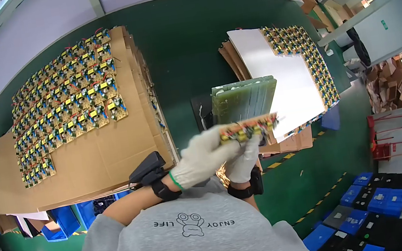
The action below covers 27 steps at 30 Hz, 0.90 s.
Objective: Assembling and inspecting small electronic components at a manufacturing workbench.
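In front of my chest I hold a strip of joined circuit boards [247, 130] with small yellow, red and green parts on it. My left hand [202, 157], in a white knit glove, is closed on the strip's left end. My right hand [246, 163], also gloved, grips it from below, its fingers partly hidden by the strip. Just beyond the strip stands a green translucent block of upright plates [244, 99]. Left of me, rows of circuit boards [62, 102] cover part of a brown cardboard sheet [98, 167].
To the right, a white sheet [286, 87] tops a stack, with more circuit boards [314, 67] along its far and right edges. Blue bins [60, 224] sit below the left stack. Blue and black crates [386, 201] stand on the green floor at lower right.
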Available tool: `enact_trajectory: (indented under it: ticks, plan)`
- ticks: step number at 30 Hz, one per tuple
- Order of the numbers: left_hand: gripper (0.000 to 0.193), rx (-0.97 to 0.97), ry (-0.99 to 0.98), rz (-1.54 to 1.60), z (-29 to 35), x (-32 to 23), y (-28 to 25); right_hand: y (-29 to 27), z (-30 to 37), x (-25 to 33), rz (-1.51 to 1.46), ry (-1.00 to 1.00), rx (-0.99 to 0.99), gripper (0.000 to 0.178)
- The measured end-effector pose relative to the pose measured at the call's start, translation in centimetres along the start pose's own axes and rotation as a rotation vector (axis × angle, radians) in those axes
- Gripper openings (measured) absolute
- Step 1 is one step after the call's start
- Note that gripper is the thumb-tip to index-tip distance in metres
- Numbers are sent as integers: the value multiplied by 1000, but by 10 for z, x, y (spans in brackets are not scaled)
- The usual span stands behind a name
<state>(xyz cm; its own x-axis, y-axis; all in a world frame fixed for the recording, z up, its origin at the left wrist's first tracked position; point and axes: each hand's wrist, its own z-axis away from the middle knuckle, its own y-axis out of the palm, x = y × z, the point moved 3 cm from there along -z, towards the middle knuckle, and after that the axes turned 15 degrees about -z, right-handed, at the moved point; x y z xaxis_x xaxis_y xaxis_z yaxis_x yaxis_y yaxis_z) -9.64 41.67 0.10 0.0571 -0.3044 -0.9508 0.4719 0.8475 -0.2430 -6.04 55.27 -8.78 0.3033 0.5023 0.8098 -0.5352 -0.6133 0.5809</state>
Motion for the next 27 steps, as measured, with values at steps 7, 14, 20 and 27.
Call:
enact_trajectory:
  ticks: [7, 14, 20, 27]
  plan:
    - [74, -170, -20, -386, 0, 20, -14, -9, -55, 20, 695, -186, 27, 41]
    - [60, -132, -27, -429, 6, 23, -22, -88, -27, 2, 1063, -84, 83, 31]
    - [57, -185, 4, -445, 9, 32, -20, -95, -34, 8, 956, -255, 81, 21]
    - [56, -209, -6, -469, 11, 35, -22, -52, -68, 1, 1013, -547, 209, 21]
